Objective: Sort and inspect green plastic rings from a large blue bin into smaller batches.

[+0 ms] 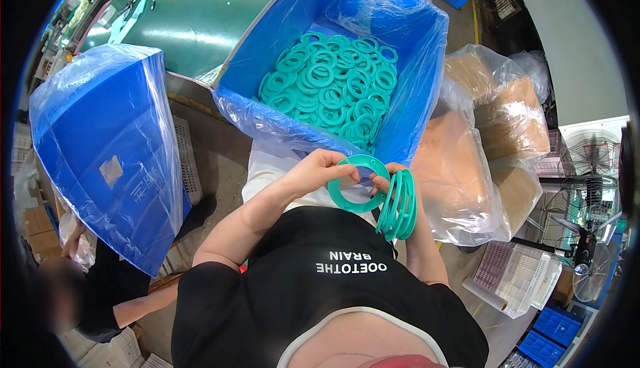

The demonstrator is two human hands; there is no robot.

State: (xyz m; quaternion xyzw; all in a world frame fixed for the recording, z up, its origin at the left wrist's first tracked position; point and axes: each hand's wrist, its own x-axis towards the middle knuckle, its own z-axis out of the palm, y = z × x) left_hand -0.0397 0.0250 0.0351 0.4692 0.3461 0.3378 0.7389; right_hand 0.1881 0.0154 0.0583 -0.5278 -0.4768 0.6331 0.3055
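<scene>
Teal flat ring gasket [359,183], with small bolt holes: held up in front of the person's chest, just below the near edge of the bin. Left hand [319,171]: fingers pinched on the ring's left rim. Right hand [387,180]: fingertips gripping the ring's right rim; a bunch of matching teal rings [399,207] hangs on this hand. Blue plastic-lined bin [280,38]: holds a heap of teal rings [332,88]. Second blue lined bin [107,148]: at left, tilted. Bagged cardboard boxes [480,155]: at right.
</scene>
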